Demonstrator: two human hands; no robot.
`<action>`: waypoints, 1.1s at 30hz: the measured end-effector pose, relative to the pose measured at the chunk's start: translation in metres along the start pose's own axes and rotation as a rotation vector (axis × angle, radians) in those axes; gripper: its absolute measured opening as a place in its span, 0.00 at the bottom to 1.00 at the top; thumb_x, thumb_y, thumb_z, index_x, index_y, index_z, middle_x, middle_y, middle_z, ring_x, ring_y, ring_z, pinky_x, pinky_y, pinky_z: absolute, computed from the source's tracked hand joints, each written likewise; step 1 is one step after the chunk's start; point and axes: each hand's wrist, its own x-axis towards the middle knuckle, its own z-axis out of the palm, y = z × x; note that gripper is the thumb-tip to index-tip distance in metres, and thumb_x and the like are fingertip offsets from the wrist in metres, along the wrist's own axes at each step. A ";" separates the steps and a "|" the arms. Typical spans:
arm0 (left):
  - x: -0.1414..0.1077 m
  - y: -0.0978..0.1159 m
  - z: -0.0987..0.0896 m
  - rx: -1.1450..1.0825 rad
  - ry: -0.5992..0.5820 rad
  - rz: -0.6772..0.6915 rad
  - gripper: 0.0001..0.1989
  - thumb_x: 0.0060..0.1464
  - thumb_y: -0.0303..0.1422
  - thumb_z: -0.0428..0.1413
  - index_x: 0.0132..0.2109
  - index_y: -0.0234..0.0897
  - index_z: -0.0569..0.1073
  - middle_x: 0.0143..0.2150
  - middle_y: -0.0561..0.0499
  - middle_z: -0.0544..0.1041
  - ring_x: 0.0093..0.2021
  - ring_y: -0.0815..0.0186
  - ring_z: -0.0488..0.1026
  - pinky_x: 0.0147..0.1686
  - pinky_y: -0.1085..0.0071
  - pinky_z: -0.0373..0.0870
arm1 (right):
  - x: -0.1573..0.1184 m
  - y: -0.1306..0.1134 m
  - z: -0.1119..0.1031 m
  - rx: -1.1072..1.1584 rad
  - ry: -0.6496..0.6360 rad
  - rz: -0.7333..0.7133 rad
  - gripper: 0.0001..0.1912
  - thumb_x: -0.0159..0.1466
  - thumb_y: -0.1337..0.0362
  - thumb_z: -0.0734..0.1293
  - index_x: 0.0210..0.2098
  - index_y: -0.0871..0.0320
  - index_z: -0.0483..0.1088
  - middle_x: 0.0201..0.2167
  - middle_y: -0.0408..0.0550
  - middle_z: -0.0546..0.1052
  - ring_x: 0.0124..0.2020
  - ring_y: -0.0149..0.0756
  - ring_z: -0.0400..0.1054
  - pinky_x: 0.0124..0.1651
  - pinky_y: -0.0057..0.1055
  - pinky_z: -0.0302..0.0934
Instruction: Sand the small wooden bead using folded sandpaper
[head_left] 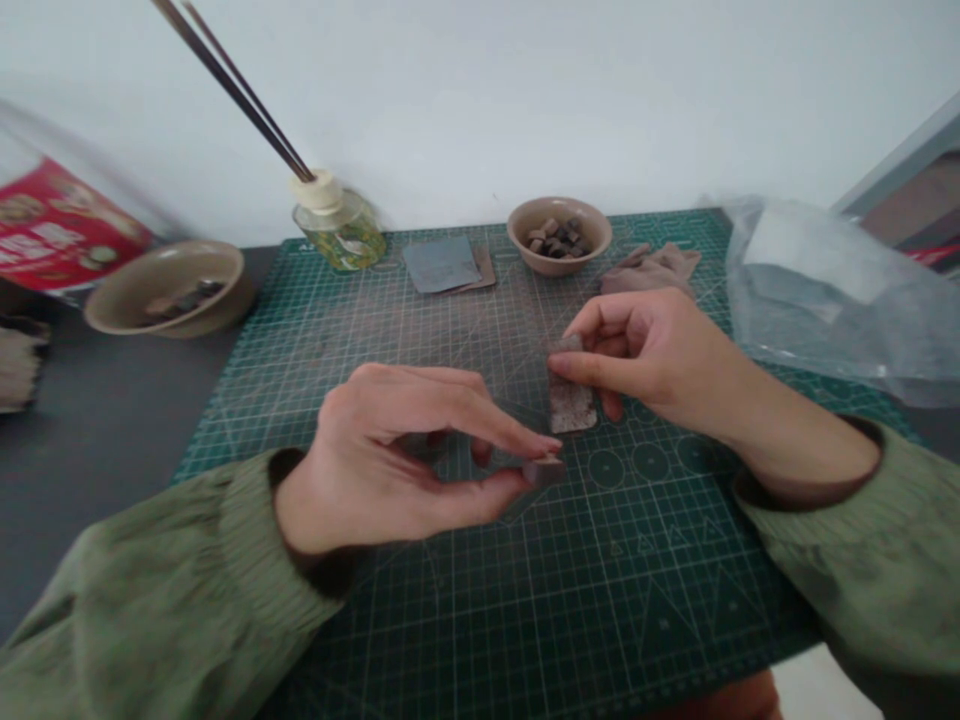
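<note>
We see a left hand [405,450] just below the frame's centre, thumb and finger pinched on a small block [544,470]. Right of centre, the right hand [645,345] grips a worn flat strip [573,408] between thumb and fingers. Beneath both we see a green cutting mat [465,620]; at upper centre, a bowl [559,264] of small pieces [559,238]; at upper left, a reed diffuser [341,230].

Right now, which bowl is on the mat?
The right bowl: it stands near the far edge of the mat. The left bowl sits off it, on the dark table.
</note>
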 end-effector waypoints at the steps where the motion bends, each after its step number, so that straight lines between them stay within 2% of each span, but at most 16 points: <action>1: 0.000 0.000 0.000 0.004 -0.001 0.002 0.13 0.62 0.23 0.72 0.49 0.47 0.89 0.38 0.52 0.92 0.31 0.66 0.86 0.30 0.71 0.81 | 0.000 0.000 0.000 0.003 -0.002 -0.004 0.22 0.59 0.57 0.90 0.36 0.61 0.78 0.24 0.45 0.83 0.18 0.30 0.73 0.19 0.24 0.64; 4: 0.000 -0.001 -0.001 0.010 -0.011 0.003 0.14 0.62 0.23 0.72 0.50 0.47 0.89 0.39 0.52 0.92 0.33 0.66 0.86 0.32 0.70 0.82 | 0.000 0.000 0.000 0.013 -0.012 -0.014 0.21 0.60 0.57 0.89 0.37 0.61 0.79 0.25 0.45 0.84 0.19 0.30 0.74 0.19 0.24 0.65; 9: 0.001 -0.010 -0.002 0.091 -0.070 -0.042 0.07 0.62 0.26 0.73 0.45 0.43 0.89 0.45 0.49 0.90 0.43 0.65 0.87 0.46 0.68 0.85 | -0.003 -0.004 0.000 0.031 -0.065 -0.014 0.20 0.60 0.58 0.89 0.37 0.60 0.79 0.25 0.44 0.84 0.20 0.30 0.75 0.21 0.24 0.67; 15: 0.000 -0.019 -0.003 0.149 -0.206 -0.234 0.03 0.61 0.28 0.73 0.41 0.42 0.89 0.43 0.50 0.86 0.43 0.65 0.85 0.44 0.71 0.81 | -0.006 -0.004 0.000 -0.055 -0.243 0.083 0.16 0.63 0.58 0.87 0.37 0.58 0.80 0.27 0.45 0.86 0.22 0.32 0.77 0.24 0.25 0.70; 19: -0.001 -0.019 -0.003 0.138 -0.218 -0.292 0.04 0.60 0.28 0.73 0.39 0.42 0.89 0.43 0.52 0.86 0.41 0.66 0.84 0.43 0.72 0.80 | -0.005 0.002 0.002 -0.086 -0.354 0.123 0.12 0.66 0.59 0.85 0.38 0.57 0.81 0.27 0.44 0.86 0.23 0.32 0.77 0.25 0.24 0.70; 25: 0.000 -0.020 -0.002 0.123 -0.223 -0.335 0.04 0.59 0.27 0.73 0.36 0.41 0.87 0.41 0.52 0.85 0.38 0.67 0.82 0.39 0.72 0.78 | -0.004 0.007 0.008 -0.126 -0.366 0.124 0.13 0.67 0.58 0.84 0.40 0.58 0.82 0.28 0.45 0.87 0.24 0.32 0.79 0.25 0.24 0.70; 33: 0.000 -0.020 -0.004 0.114 -0.235 -0.343 0.05 0.58 0.27 0.73 0.36 0.41 0.87 0.41 0.53 0.86 0.38 0.67 0.82 0.39 0.73 0.77 | -0.005 0.007 0.008 -0.152 -0.367 0.085 0.11 0.68 0.60 0.84 0.40 0.58 0.82 0.28 0.45 0.87 0.24 0.32 0.79 0.25 0.23 0.69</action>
